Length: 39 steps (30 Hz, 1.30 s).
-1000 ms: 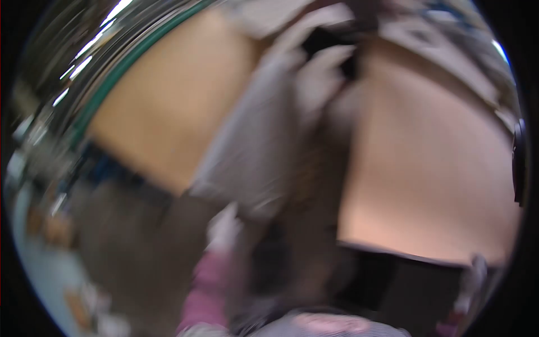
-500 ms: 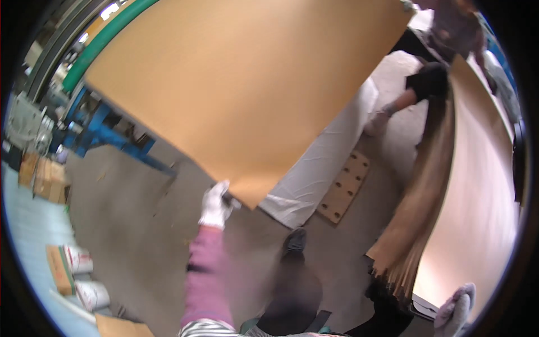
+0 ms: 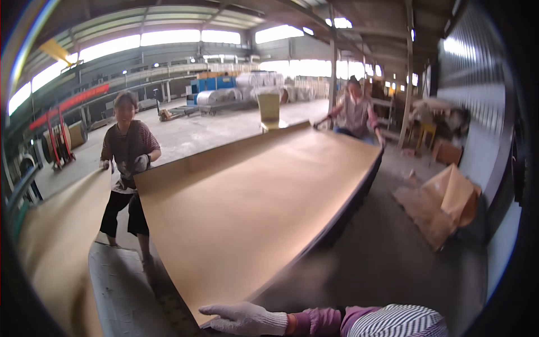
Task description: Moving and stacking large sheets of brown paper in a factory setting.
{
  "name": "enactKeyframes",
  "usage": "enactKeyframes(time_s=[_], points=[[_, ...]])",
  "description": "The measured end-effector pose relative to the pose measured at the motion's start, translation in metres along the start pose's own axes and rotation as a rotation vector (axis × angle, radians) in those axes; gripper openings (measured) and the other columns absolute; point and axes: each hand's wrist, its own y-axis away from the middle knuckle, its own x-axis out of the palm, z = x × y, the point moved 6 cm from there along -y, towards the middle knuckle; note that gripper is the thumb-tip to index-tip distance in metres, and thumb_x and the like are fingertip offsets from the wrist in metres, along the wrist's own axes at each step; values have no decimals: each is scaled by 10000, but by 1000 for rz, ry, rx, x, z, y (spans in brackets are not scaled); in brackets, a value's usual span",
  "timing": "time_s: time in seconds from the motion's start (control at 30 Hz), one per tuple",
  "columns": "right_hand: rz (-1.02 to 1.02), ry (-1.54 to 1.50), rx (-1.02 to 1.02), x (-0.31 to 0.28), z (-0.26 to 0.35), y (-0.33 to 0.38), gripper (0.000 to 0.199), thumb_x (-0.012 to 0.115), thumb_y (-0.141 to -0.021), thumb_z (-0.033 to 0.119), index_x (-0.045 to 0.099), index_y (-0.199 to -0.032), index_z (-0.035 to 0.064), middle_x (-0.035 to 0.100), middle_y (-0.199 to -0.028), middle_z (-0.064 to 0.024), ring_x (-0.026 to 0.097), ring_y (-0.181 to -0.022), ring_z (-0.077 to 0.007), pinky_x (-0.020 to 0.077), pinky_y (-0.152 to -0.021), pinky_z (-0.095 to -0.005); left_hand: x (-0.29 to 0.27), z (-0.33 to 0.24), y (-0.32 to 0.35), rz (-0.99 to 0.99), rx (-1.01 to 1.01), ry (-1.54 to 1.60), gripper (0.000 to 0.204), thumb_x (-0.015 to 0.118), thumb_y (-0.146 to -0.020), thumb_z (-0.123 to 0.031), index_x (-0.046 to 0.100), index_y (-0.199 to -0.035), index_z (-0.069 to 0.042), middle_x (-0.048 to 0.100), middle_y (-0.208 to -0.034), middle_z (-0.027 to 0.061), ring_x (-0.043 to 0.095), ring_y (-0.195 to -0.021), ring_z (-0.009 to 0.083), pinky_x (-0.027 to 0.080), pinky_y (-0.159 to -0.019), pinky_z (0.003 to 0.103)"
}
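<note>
At the near corner of the large brown sheet (image 3: 264, 208): one gloved hand (image 3: 244, 319), white knit glove, striped sleeve behind it, entering from the lower right. Which of the person's hands it is cannot be told for certain; by its entry it reads as the right. The grip lies flat, fingers extended along the sheet's near edge, touching it at the corner point; whether the fingers curl under the edge is hidden. The other hand is not in view.

Item: sheet, thin, wide, smooth tan face, held roughly level and stretching away from the hand toward the far end.
Handling, judged: broad and thin, likely to flex and sag between holders; awkward more than heavy; edges may be sharp or splintery, hence gloves. Best taken at corners and edges, fingers under, thumb on top.

Beyond the sheet's left far corner: a person in a striped top (image 3: 128, 163), gloved, holding that corner.
At the sheet's far right corner: a second person (image 3: 355, 115), arms spread along that end.
Left of the sheet: another tan sheet (image 3: 56, 247), blurred.
Right of the sheet: folded brown board (image 3: 446, 202) on the concrete floor (image 3: 382, 264).
</note>
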Motion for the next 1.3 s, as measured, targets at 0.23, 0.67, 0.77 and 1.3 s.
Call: enactKeyframes(time_s=[0.23,0.67,0.77,1.3], points=[[279,-567,613,-23,-5,67,459,586,-895,271,549,-1276,19,667,-1088,-124,636,-971,-178,514,-847,-299,71,62,41,123,244,-598,382,497,-952,-345,471,-619,-160,478,-517,-8,451,-410,117,340,-378,257],[-127,-282,563,38,-11,32,389,556,-869,290,583,-1104,-19,668,-873,-139,643,-915,-260,485,-817,-383,107,136,96,263,26,-68,383,555,-935,-372,579,-1133,-46,649,-974,81,647,-784,169,548,-708,272],[-3,-499,737,15,-12,44,266,503,-910,223,593,-986,-16,663,-790,-140,667,-654,-188,532,-531,-311,58,102,69,198,-64,286,420,545,-932,-348,527,-1186,-15,650,-1036,147,675,-861,258,596,-731,381],[-532,-338,503,-157,-8,72,138,548,-904,215,583,-905,81,496,-600,20,426,-421,-56,333,-369,-211,48,154,37,328,507,-942,201,550,-911,-222,616,-932,-33,647,-775,97,647,-632,200,564,-570,331]])
